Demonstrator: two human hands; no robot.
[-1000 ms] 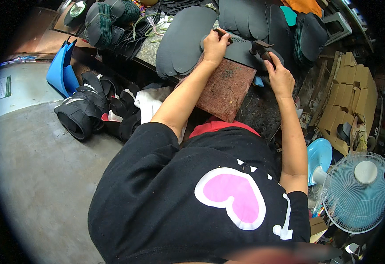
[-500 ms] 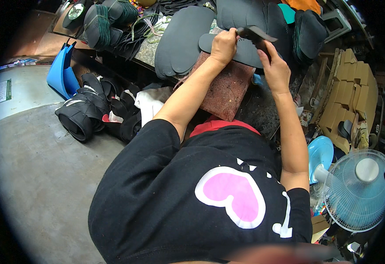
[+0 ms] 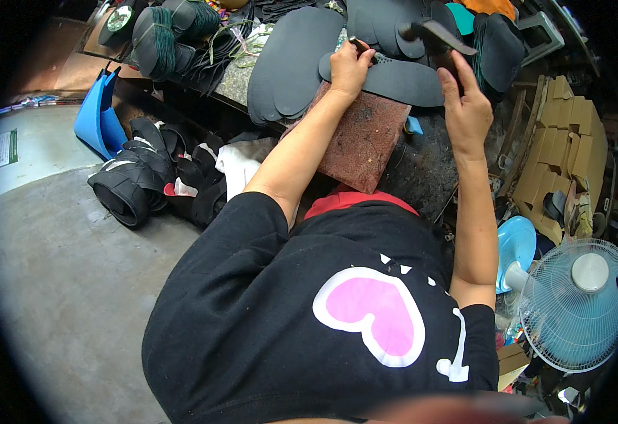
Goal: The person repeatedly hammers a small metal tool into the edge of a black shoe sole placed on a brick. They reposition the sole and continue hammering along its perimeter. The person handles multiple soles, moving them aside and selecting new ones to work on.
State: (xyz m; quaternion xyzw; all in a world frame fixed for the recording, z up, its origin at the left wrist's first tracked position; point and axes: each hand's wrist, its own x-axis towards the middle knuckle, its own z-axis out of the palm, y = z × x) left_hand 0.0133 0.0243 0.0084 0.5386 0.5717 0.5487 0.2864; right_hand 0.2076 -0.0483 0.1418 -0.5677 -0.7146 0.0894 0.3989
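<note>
here, two hands are at work around one reddish-brown slab. one dark grey shoe sole (image 3: 411, 83) with small holes lies across the far end of the slab (image 3: 365, 145). the left hand (image 3: 350, 71) pinches one short, dark, punch-like tool (image 3: 355, 44) above the sole; i cannot tell whether its tip touches. the right hand (image 3: 468, 113) grips one hammer (image 3: 442, 44) by its handle, raised beyond the slab's far right corner, apart from the tool. left of the slab sits one stack of large soles (image 3: 291, 60), too layered to count. two cord-tied sole bundles (image 3: 155, 49) lie farther left beyond the slab, and a third cord-tied bundle (image 3: 500, 60) beyond its right side. one fan (image 3: 570, 311) stands well right of the slab, nearer the person.
</note>
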